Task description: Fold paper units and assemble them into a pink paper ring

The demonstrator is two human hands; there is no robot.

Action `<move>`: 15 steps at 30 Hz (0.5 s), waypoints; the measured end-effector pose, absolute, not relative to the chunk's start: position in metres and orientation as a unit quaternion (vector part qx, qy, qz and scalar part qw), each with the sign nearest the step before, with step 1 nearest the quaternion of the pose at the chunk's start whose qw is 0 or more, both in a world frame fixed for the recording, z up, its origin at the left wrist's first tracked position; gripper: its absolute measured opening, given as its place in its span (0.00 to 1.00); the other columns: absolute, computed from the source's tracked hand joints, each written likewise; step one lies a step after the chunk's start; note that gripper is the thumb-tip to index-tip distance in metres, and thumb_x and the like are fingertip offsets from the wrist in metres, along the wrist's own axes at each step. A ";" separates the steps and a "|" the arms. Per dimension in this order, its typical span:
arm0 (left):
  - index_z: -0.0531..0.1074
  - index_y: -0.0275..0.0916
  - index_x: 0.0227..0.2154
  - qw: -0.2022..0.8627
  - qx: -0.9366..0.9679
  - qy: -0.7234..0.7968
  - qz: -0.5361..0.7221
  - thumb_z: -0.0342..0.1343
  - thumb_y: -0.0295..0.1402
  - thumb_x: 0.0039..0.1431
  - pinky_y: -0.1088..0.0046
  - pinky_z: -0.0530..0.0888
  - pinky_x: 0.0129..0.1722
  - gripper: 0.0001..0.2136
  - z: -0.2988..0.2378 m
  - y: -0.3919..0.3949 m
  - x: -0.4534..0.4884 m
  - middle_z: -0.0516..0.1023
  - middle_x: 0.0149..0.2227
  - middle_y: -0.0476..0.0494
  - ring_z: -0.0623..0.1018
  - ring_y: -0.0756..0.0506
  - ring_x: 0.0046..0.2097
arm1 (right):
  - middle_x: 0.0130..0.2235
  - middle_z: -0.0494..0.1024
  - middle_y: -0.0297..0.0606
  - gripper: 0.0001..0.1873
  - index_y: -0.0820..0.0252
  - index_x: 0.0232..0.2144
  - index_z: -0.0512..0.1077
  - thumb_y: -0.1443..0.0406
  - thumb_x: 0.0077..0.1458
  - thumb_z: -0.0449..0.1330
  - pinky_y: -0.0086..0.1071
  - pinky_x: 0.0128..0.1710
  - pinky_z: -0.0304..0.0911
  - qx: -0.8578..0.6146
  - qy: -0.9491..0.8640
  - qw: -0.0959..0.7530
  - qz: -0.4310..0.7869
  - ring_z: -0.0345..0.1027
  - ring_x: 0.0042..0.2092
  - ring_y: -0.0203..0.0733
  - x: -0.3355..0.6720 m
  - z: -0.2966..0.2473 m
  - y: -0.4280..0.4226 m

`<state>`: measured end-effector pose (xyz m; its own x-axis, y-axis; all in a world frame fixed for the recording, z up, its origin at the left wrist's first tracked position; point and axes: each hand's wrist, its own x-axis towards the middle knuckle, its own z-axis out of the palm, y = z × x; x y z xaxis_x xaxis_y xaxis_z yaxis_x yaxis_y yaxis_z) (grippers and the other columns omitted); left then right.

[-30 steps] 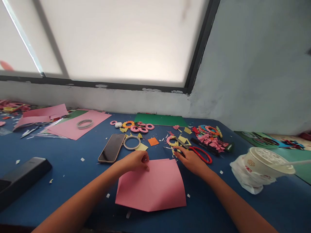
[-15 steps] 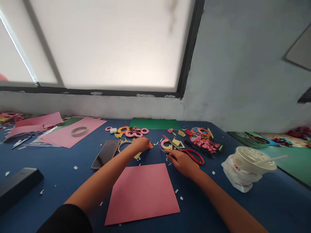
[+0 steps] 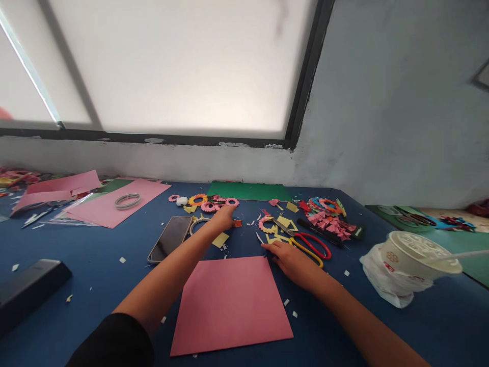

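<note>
A pink paper sheet (image 3: 229, 303) lies flat on the blue table (image 3: 95, 265) in front of me. My left hand (image 3: 224, 218) reaches far forward, fingers stretched out over the table just short of a row of pink and orange paper rings (image 3: 212, 203); a small orange scrap (image 3: 238, 223) lies beside it. My right hand (image 3: 290, 258) rests flat on the table at the sheet's far right corner, fingertips pointing left. Scissors with red and yellow handles (image 3: 310, 245) lie just beyond it. Neither hand visibly holds anything.
A phone (image 3: 170, 238) and a tape ring (image 3: 198, 223) lie left of my left arm. Pink sheets with another tape ring (image 3: 127, 201) sit far left, green card (image 3: 248, 191) by the wall, cut paper pieces (image 3: 327, 218) at right, a lidded cup in a bag (image 3: 410, 257), a black box (image 3: 28, 285).
My left hand let go of the pink sheet's top edge and stretched forward to the paper rings. My right hand slid slightly nearer to the sheet's corner.
</note>
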<state>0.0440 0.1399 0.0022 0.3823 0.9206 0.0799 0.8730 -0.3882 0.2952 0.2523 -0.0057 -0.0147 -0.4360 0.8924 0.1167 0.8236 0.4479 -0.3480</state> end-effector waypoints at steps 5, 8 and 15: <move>0.65 0.35 0.47 0.149 0.823 0.524 0.162 0.51 0.35 0.60 0.60 0.72 0.42 0.14 0.014 0.137 0.031 0.69 0.47 0.40 0.72 0.43 0.44 | 0.51 0.69 0.46 0.32 0.63 0.51 0.66 0.82 0.44 0.44 0.40 0.53 0.55 -0.512 -0.832 0.181 0.108 0.61 0.53 0.46 0.257 -0.013 -0.003; 0.66 0.35 0.46 0.188 0.827 0.494 0.193 0.51 0.35 0.60 0.61 0.72 0.41 0.13 0.025 0.123 0.023 0.69 0.46 0.40 0.73 0.44 0.43 | 0.53 0.65 0.47 0.25 0.64 0.50 0.65 0.77 0.50 0.46 0.42 0.55 0.52 -0.523 -0.815 0.232 0.092 0.57 0.56 0.47 0.253 -0.005 -0.007; 0.69 0.37 0.40 0.310 0.821 0.421 0.229 0.52 0.37 0.58 0.77 0.72 0.29 0.11 0.029 0.057 0.004 0.75 0.37 0.45 0.76 0.51 0.31 | 0.40 0.74 0.41 0.18 0.59 0.44 0.68 0.56 0.55 0.52 0.37 0.41 0.64 -0.484 -0.692 0.387 0.369 0.69 0.40 0.43 0.226 -0.003 -0.022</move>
<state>0.0043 0.0566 0.0287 0.5402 0.8337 0.1148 0.5497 -0.4529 0.7020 0.2259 -0.0222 -0.0027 -0.2315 0.9565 0.1778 0.3847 0.2578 -0.8863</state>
